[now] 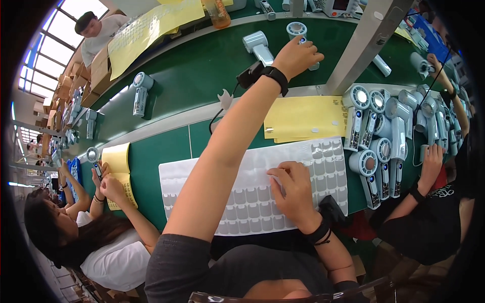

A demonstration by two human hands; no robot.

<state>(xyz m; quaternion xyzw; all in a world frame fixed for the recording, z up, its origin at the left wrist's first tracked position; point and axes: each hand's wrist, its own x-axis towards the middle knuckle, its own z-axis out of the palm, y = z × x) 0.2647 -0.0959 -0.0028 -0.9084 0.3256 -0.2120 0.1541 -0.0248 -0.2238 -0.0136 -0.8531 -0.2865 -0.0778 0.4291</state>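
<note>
Fan [296, 29]: pale blue, lay on the green bench [202, 91] under the left hand [294, 58], round head just beyond the fingers.
Left hand: outstretched, fingers bent over the handle; could not tell whether they gripped it.
White sheet [252, 184]: lay beneath the right hand [295, 194], rows of grey pieces on it.
Right hand: loosely open, nothing seen held.
Second fan [256, 45]: lay just left of the left hand.
Fan cluster [399, 134]: stood right of the right hand.

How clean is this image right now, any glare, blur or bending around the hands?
Head view: windows at upper left blown out; pale glare streaks on the left of the green belt; straight edges bow toward the dark rim; left hand and right hand fairly sharp, no obvious motion blur.
</note>
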